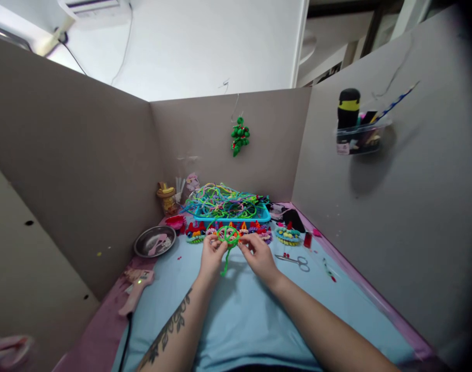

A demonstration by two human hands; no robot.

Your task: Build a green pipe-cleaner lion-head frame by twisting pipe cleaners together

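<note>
Between my two hands is a round of bright green fuzzy cord (228, 235), looped into a ring with strands crossing inside. A loose tail of it hangs down below. My left hand (213, 252) pinches the ring's left edge with thumb and fingers. On the opposite edge, my right hand (257, 253) has its fingertips closed on the cord. Just behind the ring stands a row of small colourful fuzzy pieces (197, 231), partly hidden by the green cord and my fingers.
A blue tray (270, 214) heaped with tangled cords stands at the back. Scissors (295, 262) lie to the right, near a colourful round piece (288, 235). On the left are a metal bowl (140, 247) and a pink glue gun (137, 292) with its cable. Grey partitions (228, 170) enclose the table.
</note>
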